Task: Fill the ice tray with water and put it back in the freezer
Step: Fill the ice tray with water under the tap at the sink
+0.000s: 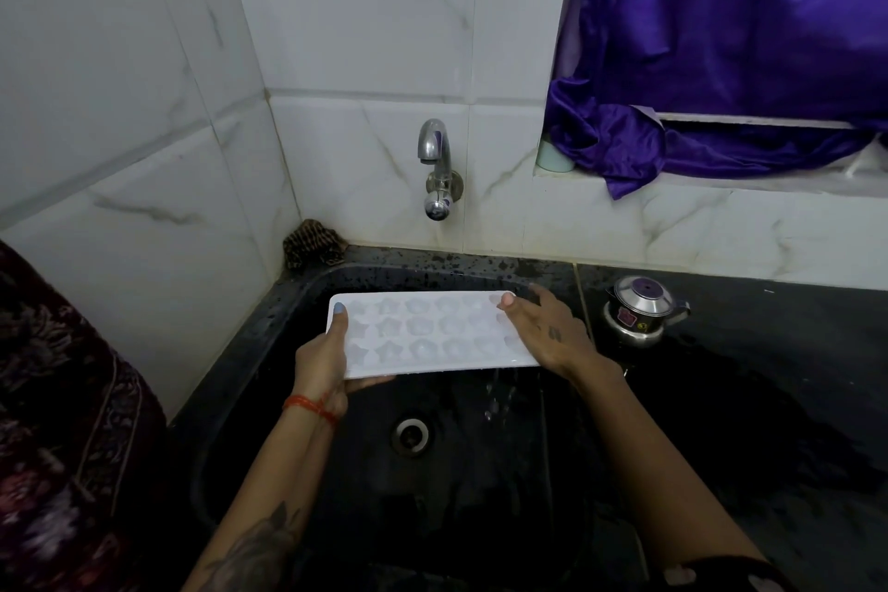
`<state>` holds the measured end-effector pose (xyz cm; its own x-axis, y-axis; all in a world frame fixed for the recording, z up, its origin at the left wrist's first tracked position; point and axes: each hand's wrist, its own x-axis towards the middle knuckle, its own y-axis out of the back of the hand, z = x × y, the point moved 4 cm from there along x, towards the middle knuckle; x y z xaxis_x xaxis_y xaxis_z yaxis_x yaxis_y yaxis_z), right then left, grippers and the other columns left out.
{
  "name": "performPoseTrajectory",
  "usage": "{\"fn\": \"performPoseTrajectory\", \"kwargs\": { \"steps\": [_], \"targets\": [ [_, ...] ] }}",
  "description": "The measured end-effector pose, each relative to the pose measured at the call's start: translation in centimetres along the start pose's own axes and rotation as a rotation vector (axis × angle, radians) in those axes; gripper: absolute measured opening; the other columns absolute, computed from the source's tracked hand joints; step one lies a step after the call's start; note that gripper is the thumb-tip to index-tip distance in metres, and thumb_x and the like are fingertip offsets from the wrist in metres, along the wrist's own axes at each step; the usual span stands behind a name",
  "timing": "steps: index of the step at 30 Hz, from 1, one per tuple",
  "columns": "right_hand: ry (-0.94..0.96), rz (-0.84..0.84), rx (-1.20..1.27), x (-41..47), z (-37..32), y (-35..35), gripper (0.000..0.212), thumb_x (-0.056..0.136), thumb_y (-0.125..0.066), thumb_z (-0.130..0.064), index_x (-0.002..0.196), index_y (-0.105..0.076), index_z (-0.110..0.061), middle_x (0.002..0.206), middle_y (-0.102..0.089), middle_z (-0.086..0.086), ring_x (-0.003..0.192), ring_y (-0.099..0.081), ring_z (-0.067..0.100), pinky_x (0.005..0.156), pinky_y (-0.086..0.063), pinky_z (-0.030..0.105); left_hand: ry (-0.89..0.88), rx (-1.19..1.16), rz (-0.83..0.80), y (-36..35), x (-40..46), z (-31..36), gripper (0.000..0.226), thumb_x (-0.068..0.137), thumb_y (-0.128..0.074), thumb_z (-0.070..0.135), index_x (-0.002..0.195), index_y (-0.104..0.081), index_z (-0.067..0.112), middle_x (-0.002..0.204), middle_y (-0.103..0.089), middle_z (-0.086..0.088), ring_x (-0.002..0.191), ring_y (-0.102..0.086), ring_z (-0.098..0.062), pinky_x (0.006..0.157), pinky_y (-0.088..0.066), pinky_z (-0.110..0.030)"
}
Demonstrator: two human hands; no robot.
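One white plastic ice tray with star and round moulds is held level over the single black sink, below and in front of the one chrome wall tap, which is not running. The left hand clamps the tray's left end, thumb on top and fingers underneath; the right hand steadies the right end with thumb on the rim and fingers loosely spread. Water drips from the near right corner toward the drain. I count roughly three rows of six moulds. To carry it well, I'd keep it flat, both ends equally high, and move slowly. One small steel kettle sits on the wet counter, just beside the sink.
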<state>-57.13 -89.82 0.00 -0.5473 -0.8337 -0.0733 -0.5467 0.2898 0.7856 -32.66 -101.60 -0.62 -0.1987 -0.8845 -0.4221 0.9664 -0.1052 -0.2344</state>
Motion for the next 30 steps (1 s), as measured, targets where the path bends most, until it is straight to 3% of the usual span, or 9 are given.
{"fn": "performPoseTrajectory", "kwargs": {
  "steps": [6,11,16,19,21,24,27,30],
  "targets": [
    [0.043,0.009,-0.230,0.5,-0.5,-0.3,0.064,0.084,-0.005,-0.073,0.137,-0.035,-0.051,0.158,0.016,-0.006,0.143,0.023,0.021,0.107,0.023,0.060,-0.012,0.013,0.001,0.0,0.3,0.1,0.037,0.087,-0.059,0.045,0.085,-0.063,0.009,0.083,-0.068,-0.010,0.072,-0.067,-0.027,0.039,-0.053,-0.038],
    [-0.050,-0.055,0.132,0.5,-0.7,-1.0,0.080,0.073,0.002,-0.079,0.132,-0.042,-0.049,0.158,0.014,-0.008,0.141,0.028,0.017,0.107,0.025,0.056,-0.009,0.007,-0.006,-0.4,0.3,0.2,0.037,0.088,-0.059,0.045,0.088,-0.063,0.008,0.087,-0.068,-0.011,0.074,-0.066,-0.028,0.039,-0.054,-0.040],
    [-0.121,-0.074,0.348,0.5,-0.9,-0.8,0.065,0.080,0.000,-0.078,0.109,-0.055,-0.058,0.159,0.005,-0.009,0.144,0.021,0.016,0.109,0.020,0.057,-0.016,-0.003,0.010,-0.4,0.3,0.4,0.036,0.086,-0.060,0.045,0.085,-0.063,0.009,0.085,-0.068,-0.010,0.073,-0.066,-0.027,0.038,-0.053,-0.039],
    [-0.081,-0.025,0.202,0.4,-1.1,-0.4,0.060,0.084,-0.004,-0.075,0.110,-0.055,-0.058,0.159,0.008,-0.007,0.142,0.026,0.018,0.106,0.025,0.057,-0.011,-0.012,0.013,-0.2,0.2,0.3,0.037,0.086,-0.061,0.045,0.084,-0.064,0.008,0.085,-0.068,-0.010,0.073,-0.066,-0.027,0.038,-0.053,-0.038],
    [0.016,0.059,-0.102,0.5,-1.4,0.0,0.062,0.086,-0.005,-0.072,0.125,-0.049,-0.052,0.158,0.015,-0.004,0.139,0.033,0.021,0.102,0.030,0.059,-0.010,-0.009,0.020,-0.1,0.1,0.3,0.036,0.086,-0.061,0.044,0.083,-0.064,0.009,0.083,-0.067,-0.010,0.072,-0.065,-0.027,0.037,-0.053,-0.038],
    [0.175,0.211,-0.456,0.0,-2.3,0.5,0.059,0.087,-0.007,-0.069,0.121,-0.052,-0.051,0.154,0.025,-0.004,0.135,0.038,0.025,0.095,0.037,0.058,-0.011,-0.005,0.017,-0.1,0.1,0.1,0.035,0.086,-0.061,0.044,0.082,-0.064,0.010,0.083,-0.068,-0.009,0.071,-0.066,-0.026,0.039,-0.055,-0.039],
    [0.207,0.262,-0.527,-0.5,-2.7,0.3,0.073,0.080,0.005,-0.073,0.119,-0.053,-0.053,0.149,0.031,-0.006,0.133,0.041,0.028,0.092,0.040,0.057,-0.025,0.001,0.010,-0.1,0.0,0.1,0.035,0.087,-0.060,0.044,0.082,-0.064,0.011,0.084,-0.068,-0.009,0.072,-0.066,-0.025,0.039,-0.055,-0.039],
    [0.153,0.201,-0.357,0.1,-2.2,-0.7,0.089,0.069,0.015,-0.080,0.128,-0.045,-0.051,0.147,0.035,-0.009,0.128,0.047,0.023,0.090,0.042,0.054,-0.024,-0.001,0.014,-0.1,0.0,0.2,0.035,0.087,-0.059,0.044,0.085,-0.064,0.009,0.085,-0.067,-0.009,0.072,-0.065,-0.026,0.039,-0.054,-0.040]
  ]
}}
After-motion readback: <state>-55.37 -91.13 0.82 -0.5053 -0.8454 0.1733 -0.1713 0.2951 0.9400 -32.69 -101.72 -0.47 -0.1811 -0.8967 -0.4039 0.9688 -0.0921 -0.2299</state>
